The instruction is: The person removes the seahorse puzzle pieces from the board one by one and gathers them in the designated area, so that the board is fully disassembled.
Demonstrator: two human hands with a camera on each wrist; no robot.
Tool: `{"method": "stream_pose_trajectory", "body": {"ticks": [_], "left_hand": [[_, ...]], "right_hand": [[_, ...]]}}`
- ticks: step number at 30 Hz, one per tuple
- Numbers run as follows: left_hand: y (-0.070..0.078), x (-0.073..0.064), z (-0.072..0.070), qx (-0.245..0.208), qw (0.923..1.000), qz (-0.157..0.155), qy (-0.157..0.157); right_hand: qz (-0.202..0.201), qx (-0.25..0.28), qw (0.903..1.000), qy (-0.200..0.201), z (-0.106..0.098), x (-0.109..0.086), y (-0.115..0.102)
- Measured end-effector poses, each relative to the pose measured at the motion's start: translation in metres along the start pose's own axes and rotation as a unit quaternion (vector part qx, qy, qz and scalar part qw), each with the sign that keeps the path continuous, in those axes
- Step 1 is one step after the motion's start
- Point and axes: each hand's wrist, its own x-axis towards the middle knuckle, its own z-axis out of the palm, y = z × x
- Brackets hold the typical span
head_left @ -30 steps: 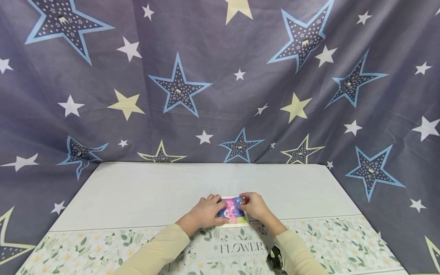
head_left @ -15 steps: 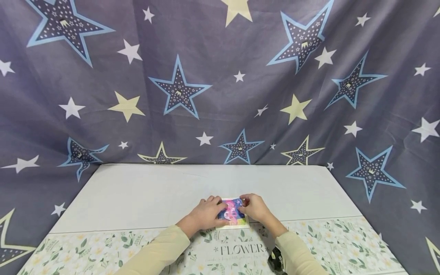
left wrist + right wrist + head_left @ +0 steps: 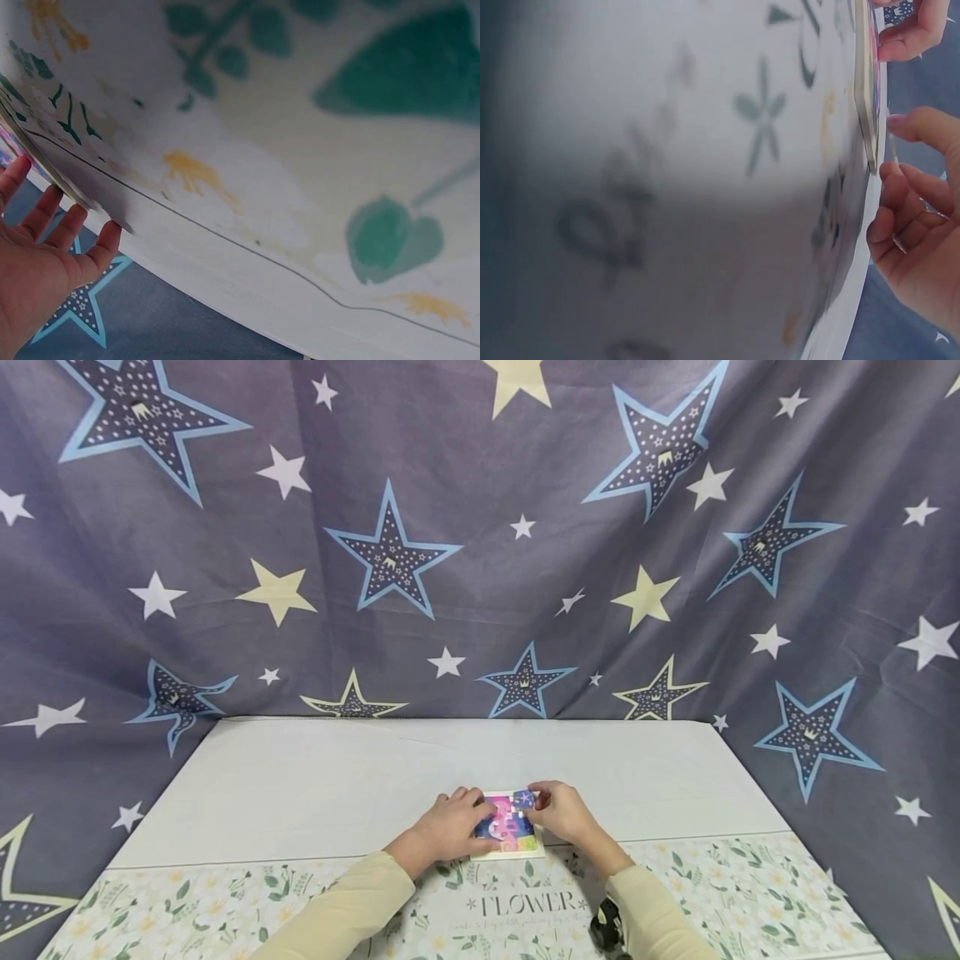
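Note:
A small picture puzzle in a pale frame [image 3: 512, 855], with a pink figure on blue, lies near the table's middle. Its corner piece [image 3: 523, 799], blue with a star, is tilted out of line with the picture. My right hand [image 3: 561, 814] pinches this puzzle piece between thumb and fingers; in the right wrist view the thin piece [image 3: 894, 142] shows edge-on beside the frame. My left hand [image 3: 442, 827] lies at the puzzle's left side, thumb and fingers spread over its edge. In the left wrist view the left fingers [image 3: 69, 225] reach along the frame's side, loosely bent.
The table has a white rear part [image 3: 337, 785] and a flower-print cover [image 3: 225, 902] in front, with lettering below the puzzle. A star-patterned curtain [image 3: 450, 568] rises behind and at both sides. A black object [image 3: 606, 927] sits at the right wrist.
The right hand has shifted slightly right, and the blue star piece has come up out of the puzzle's top right corner with it. The left hand stays in place.

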Motion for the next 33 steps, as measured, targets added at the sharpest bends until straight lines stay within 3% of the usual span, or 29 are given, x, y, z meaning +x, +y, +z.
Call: {"method": "stream_pose_trajectory", "body": {"ticks": [10,29,33], "left_hand": [[-0.001,0.001,0.001,0.006,1.0000,-0.001,0.000],[0.002,0.002,0.001,0.000,0.9998,-0.016,-0.015],[0.001,0.002,0.002,0.000,0.9998,-0.013,-0.012]], "right_hand": [[-0.015,0.018,0.9997,0.010,-0.006,-0.002,0.006],[0.035,0.019,0.9988,0.028,-0.017,-0.003,0.022],[0.030,0.012,0.9990,0.032,-0.021,-0.004,0.025]]}}
